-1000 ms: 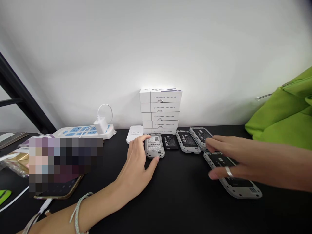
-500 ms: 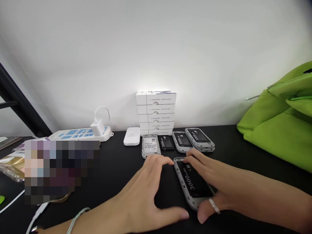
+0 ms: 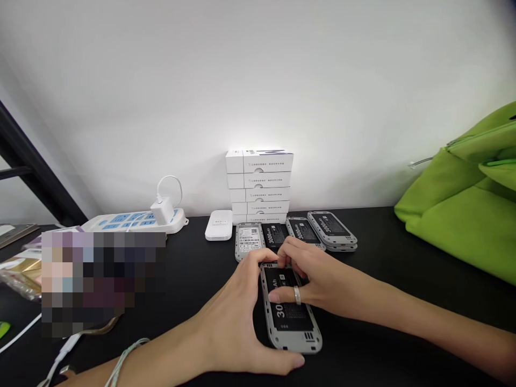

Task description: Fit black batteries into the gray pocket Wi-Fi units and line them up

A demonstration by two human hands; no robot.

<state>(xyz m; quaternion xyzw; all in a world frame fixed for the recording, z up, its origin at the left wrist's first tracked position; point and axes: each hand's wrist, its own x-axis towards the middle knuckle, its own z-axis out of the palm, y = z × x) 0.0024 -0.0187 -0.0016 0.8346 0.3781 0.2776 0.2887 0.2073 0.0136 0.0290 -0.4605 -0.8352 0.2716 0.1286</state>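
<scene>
A grey-framed handheld device (image 3: pixel 291 317) with a black 3000 mAh battery in its back lies on the black table, its long side pointing toward me. My left hand (image 3: pixel 237 317) curves around its left side and lower end, with the thumb tip near the bottom edge. My right hand (image 3: pixel 310 274) comes in from the right, its fingers pressing at the device's far end and a ring on one finger. Beyond my hands sit a grey device with a white label (image 3: pixel 250 241), a loose black battery (image 3: pixel 274 234), and further grey-framed devices (image 3: pixel 331 228), partly stacked.
Several white boxes (image 3: pixel 259 185) stand stacked against the white wall, with a white rounded device (image 3: pixel 219 224) to their left. Further left lies a power strip (image 3: pixel 133 222) with a plugged-in charger. A green bag (image 3: pixel 455 199) fills the right side.
The device has shifted left and turned more upright toward me. My right hand has moved from its side to its far end, and my left hand has closed around it.
</scene>
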